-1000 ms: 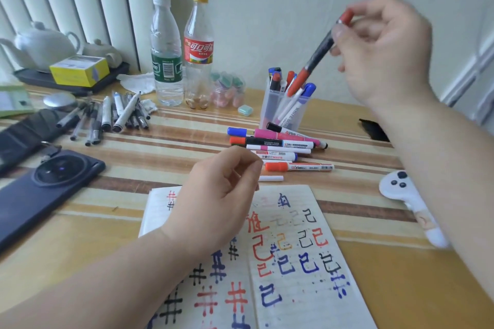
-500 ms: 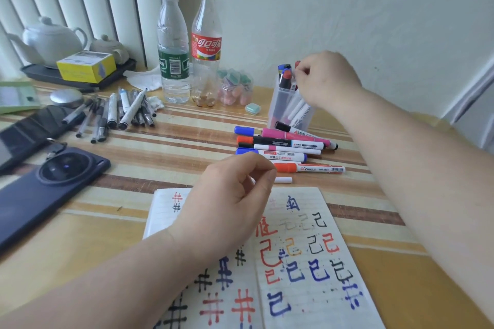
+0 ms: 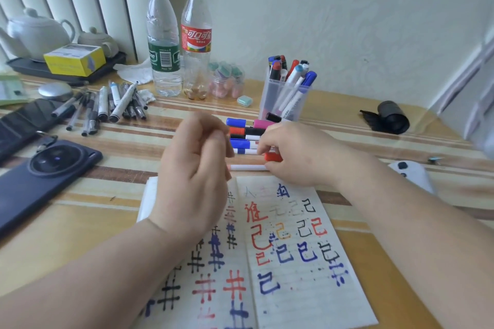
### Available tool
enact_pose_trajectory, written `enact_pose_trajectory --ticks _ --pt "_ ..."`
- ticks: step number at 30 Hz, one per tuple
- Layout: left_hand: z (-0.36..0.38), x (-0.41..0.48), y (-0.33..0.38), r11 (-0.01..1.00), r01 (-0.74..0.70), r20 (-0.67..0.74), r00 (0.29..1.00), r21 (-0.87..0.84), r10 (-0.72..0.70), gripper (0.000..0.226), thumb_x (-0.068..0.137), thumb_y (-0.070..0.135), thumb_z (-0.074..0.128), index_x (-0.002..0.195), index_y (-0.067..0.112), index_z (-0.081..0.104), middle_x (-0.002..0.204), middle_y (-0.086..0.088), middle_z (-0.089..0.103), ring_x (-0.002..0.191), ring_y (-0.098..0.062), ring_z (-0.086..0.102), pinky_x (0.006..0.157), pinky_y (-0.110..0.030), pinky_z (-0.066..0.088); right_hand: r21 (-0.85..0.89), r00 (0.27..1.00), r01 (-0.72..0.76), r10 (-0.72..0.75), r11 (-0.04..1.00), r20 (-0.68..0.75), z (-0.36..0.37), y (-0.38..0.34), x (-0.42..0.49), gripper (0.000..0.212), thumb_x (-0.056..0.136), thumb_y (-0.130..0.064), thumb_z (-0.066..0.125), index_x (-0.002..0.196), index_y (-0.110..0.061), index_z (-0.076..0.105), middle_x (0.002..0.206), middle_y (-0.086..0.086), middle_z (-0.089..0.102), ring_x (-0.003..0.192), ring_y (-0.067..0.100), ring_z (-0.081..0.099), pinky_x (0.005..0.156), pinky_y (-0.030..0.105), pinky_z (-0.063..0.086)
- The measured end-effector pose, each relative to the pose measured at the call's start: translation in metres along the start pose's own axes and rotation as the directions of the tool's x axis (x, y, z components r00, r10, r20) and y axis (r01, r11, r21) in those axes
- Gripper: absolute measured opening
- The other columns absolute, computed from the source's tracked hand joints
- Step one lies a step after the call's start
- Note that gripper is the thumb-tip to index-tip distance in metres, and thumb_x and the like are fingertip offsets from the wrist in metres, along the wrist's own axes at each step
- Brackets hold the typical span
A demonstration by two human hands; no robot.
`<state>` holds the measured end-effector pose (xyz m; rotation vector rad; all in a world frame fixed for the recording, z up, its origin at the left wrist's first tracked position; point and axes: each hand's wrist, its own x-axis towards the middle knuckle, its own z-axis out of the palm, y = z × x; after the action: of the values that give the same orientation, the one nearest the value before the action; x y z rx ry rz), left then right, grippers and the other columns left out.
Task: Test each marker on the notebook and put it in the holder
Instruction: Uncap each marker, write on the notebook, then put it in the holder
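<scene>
The open notebook lies in front of me, covered in red, blue and black test marks. Behind it, several markers lie in a row on the table. My right hand reaches down onto that row, its fingers curled round the red-capped marker at the near side. A thin white stick lies just in front of it. The clear holder stands behind the row with several markers upright in it. My left hand hovers over the notebook's left page, blurred, fingers loosely curled, with nothing visible in it.
A pile of grey pens and a dark phone lie at the left. Two bottles stand at the back, beside a teapot tray. At the right are a black roll and a white controller.
My right hand put the red-capped pen into the holder, then came down to the row of markers. My left hand rose slightly over the notebook.
</scene>
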<state>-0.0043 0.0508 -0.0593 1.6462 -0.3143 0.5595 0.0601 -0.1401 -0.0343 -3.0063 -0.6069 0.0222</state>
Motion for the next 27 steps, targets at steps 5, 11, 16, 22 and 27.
enact_pose_trajectory --ticks 5,11,16,22,27 --pt "-0.003 0.002 0.001 0.992 0.042 -0.111 0.992 -0.12 -0.056 0.018 0.095 0.011 0.035 0.087 0.015 0.051 0.075 -0.005 0.059 0.053 -0.034 0.049 0.046 -0.031 0.042 -0.004 0.997 0.046 -0.046 0.999 -0.067 -0.005 0.002 -0.002 0.016 0.086 -0.032 0.067 0.101 -0.037 0.066 0.106 -0.016 0.058 0.103 0.012 0.056 0.087 0.04 0.054" --pt "-0.001 0.001 -0.002 0.996 0.048 -0.086 0.995 -0.071 -0.054 0.019 0.093 0.014 0.038 0.083 0.019 0.053 0.074 -0.007 0.059 0.058 -0.033 0.052 0.053 -0.031 0.043 -0.115 0.993 0.085 -0.075 0.99 0.087 0.002 -0.02 0.004 0.019 0.085 -0.015 0.059 0.093 -0.033 0.06 0.095 -0.011 0.059 0.091 0.019 0.059 0.078 0.043 0.056" --pt "-0.003 -0.005 0.001 1.0 0.003 0.22 0.976 0.029 -0.009 0.022 0.092 0.016 0.048 0.085 0.03 0.064 0.068 0.0 0.063 0.059 -0.025 0.058 0.057 -0.042 0.05 -0.124 0.994 0.087 -0.094 0.989 -0.051 0.0 -0.019 0.0 0.017 0.082 -0.021 0.059 0.076 -0.034 0.048 0.084 -0.011 0.051 0.088 0.017 0.051 0.074 0.038 0.051" --pt "0.002 -0.011 0.007 0.986 -0.115 0.336 0.939 0.12 0.068 0.012 0.095 0.017 0.059 0.098 0.026 0.066 0.085 0.009 0.067 0.078 -0.014 0.064 0.067 -0.031 0.054 0.55 0.881 -0.041 0.29 0.834 -0.373 -0.012 -0.007 -0.074 0.01 0.088 -0.018 0.068 0.083 -0.024 0.074 0.063 -0.01 0.064 0.054 0.005 0.052 0.052 0.021 0.042" --pt "0.003 -0.014 0.01 0.902 -0.26 0.609 0.793 0.344 -0.004 0.035 0.094 0.049 0.057 0.126 0.034 0.056 0.107 0.022 0.06 0.101 0.0 0.055 0.078 -0.014 0.046 0.992 0.9 0.046 0.425 0.121 -0.093 0.001 -0.007 -0.114 0.011 0.085 -0.004 0.069 0.077 -0.01 0.071 0.061 0.006 0.051 0.055 0.018 0.044 0.05 0.028 0.04"
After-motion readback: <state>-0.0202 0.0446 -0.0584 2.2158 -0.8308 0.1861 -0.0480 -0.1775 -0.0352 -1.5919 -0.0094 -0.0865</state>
